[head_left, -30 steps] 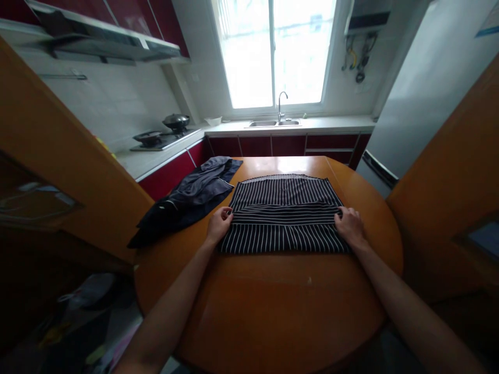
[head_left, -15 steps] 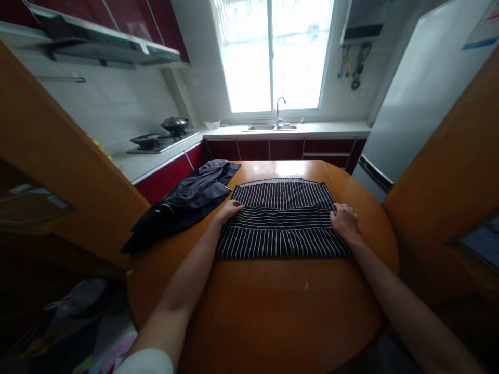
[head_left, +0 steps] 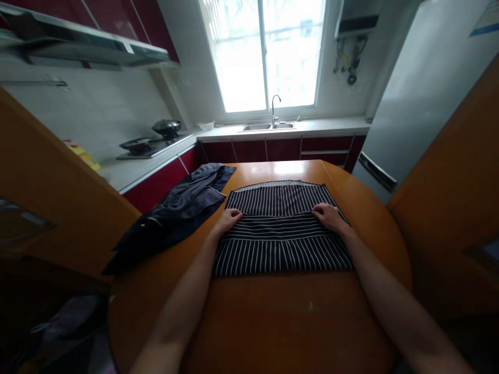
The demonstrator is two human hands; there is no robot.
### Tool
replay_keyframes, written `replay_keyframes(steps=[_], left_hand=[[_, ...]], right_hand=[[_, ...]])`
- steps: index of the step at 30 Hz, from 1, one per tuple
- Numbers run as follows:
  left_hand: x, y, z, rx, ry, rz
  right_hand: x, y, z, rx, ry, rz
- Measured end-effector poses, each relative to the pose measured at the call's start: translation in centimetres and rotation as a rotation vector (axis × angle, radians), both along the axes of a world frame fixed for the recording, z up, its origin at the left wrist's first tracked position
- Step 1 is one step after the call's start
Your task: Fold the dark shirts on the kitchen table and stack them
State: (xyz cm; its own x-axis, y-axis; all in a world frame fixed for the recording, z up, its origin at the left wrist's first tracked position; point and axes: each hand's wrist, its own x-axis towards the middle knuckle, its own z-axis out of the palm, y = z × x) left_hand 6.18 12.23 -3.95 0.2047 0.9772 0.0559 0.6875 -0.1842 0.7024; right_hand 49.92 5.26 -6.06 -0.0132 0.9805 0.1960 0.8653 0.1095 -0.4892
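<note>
A black garment with white stripes (head_left: 283,254) lies folded on the wooden table (head_left: 265,317). Across its middle runs a band with sideways stripes, while the stripes above and below run lengthwise. My left hand (head_left: 229,220) pinches the band's upper edge near the garment's left side. At the right part of the same edge, my right hand (head_left: 329,216) has its thumb and fingers closed on the cloth. What kind of garment it is I cannot tell.
Dark clothing (head_left: 175,208) lies heaped along the table's left edge. Behind the table are a counter with a sink (head_left: 268,126) and a stove with a wok (head_left: 166,128). A fridge (head_left: 405,88) stands at the right.
My right hand has moved left, inward along the band's edge, and now pinches it. My left hand stays near the left side. The view has shifted slightly.
</note>
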Motion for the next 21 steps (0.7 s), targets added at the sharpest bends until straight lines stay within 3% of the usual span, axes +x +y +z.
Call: replay_keyframes(steps=[4,9,14,16,18,21], left_hand=[[0.1,0.5,0.2,-0.040,0.112,0.035],[1.4,0.5,-0.3,-0.004,0.321,0.124],[2.7,-1.0,1.3,0.130,0.509,0.168],[4.3,-2.3,2.1,0.243,0.555,0.072],[6.8,-3.8,2.2,0.339,0.512,-0.106],[10.8,-6.1,0.7,0.363,0.448,-0.337]], right_hand=[[-0.2,0.0,0.1,0.047,-0.003,-0.061],[-1.0,0.0,-0.2,-0.024,-0.068,-0.155],[-1.6,-0.2,0.1,-0.037,-0.097,-0.183],[-1.8,-0.3,0.3,-0.045,-0.107,-0.189],[-2.0,-0.4,0.5,-0.055,-0.132,-0.201],[-2.3,-0.7,0.8,-0.073,-0.174,-0.242]])
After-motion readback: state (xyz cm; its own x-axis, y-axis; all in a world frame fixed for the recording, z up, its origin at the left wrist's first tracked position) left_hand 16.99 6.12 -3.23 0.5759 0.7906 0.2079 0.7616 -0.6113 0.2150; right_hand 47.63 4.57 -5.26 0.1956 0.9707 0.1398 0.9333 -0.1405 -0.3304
